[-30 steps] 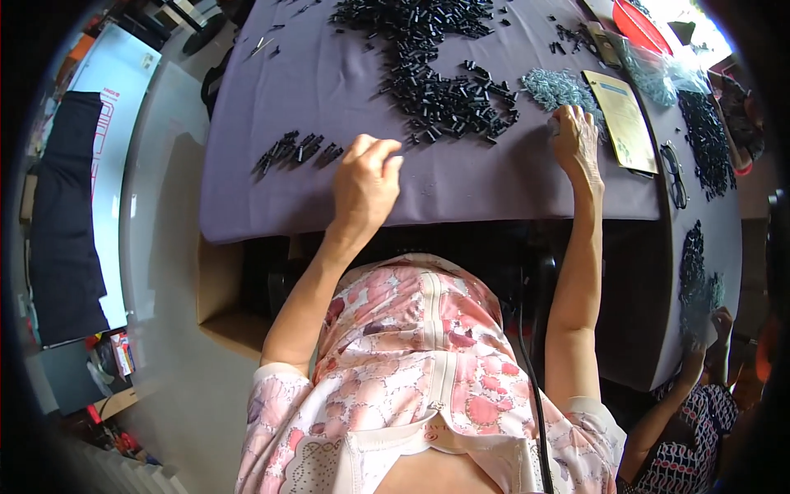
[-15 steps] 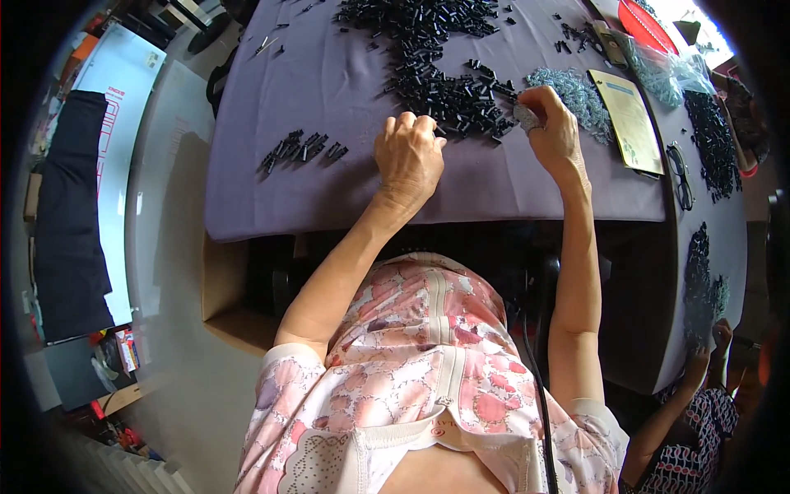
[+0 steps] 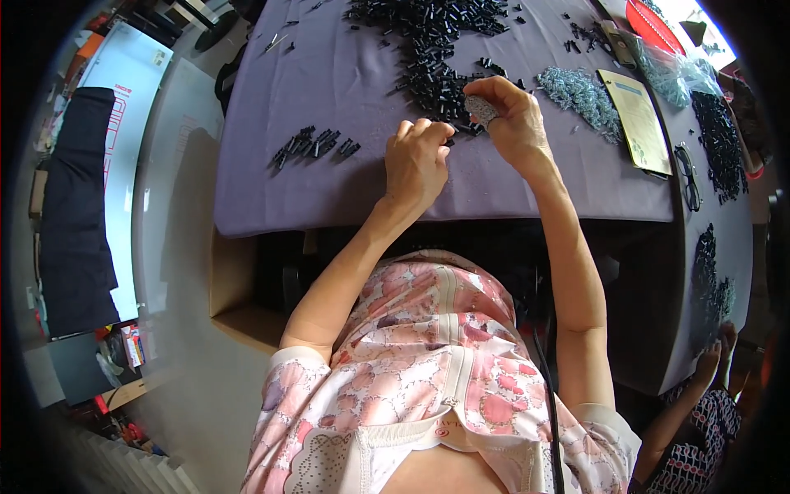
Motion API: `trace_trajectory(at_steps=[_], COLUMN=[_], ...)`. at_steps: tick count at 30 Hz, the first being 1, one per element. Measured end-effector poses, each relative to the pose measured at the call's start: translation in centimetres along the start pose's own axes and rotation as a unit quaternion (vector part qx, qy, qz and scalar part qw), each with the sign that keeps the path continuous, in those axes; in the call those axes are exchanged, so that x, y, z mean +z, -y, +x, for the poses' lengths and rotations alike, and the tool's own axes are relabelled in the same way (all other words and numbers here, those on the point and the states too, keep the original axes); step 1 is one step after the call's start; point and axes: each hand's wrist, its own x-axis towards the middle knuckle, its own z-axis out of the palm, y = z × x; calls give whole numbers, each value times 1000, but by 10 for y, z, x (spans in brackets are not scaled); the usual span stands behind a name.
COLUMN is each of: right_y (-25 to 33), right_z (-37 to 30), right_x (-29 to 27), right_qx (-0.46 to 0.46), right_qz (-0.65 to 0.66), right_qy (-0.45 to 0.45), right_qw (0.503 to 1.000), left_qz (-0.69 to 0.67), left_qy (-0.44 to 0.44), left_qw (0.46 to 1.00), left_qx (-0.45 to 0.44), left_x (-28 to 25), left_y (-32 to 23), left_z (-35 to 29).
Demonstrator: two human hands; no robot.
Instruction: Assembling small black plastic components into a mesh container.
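My left hand point(image 3: 415, 160) is closed over the purple cloth, and the dark end of a small black cylindrical piece point(image 3: 448, 142) pokes out at its fingertips. Just to its right and slightly higher, my right hand point(image 3: 514, 128) is bent with thumb and forefinger together. A grey speckled roundish thing point(image 3: 482, 109) lies against its fingers; whether a smaller part is also pinched there, I cannot tell. Behind both hands spreads a big heap of black cylindrical pieces point(image 3: 444, 82). To the right is a pile of small silvery springs point(image 3: 580, 99). Several finished-looking black pieces point(image 3: 317, 146) lie in a group at left.
A yellowish paper point(image 3: 638, 123) and black-framed glasses point(image 3: 688, 175) lie along the table's right side. Beyond are a red tray point(image 3: 654, 26) and a clear plastic bag point(image 3: 671, 74). At the lower right, another person's hands point(image 3: 714, 354) are near more black pieces point(image 3: 706, 263).
My right hand has moved left from beside the spring pile to close beside my left hand. The left hand has turned slightly, so a black piece shows at its fingertips.
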Motion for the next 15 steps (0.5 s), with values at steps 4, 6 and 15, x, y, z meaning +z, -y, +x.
trace_trajectory(at_steps=[4,6,15], right_y=[-14,-24,-22], right_z=[-11,-16,-22], right_x=[6,6,8], right_qx=[52,57,54], right_qz=[25,29,-17], right_qy=[-21,-22,-1], right_qw=[998,998,998], left_qz=[-12,3,31], left_qy=[-34,-38,-27], left_qw=[999,999,999], left_qx=[6,0,-17], left_x=[-2,-1,-2], left_y=[2,2,-1], left_z=[-3,-5,-6])
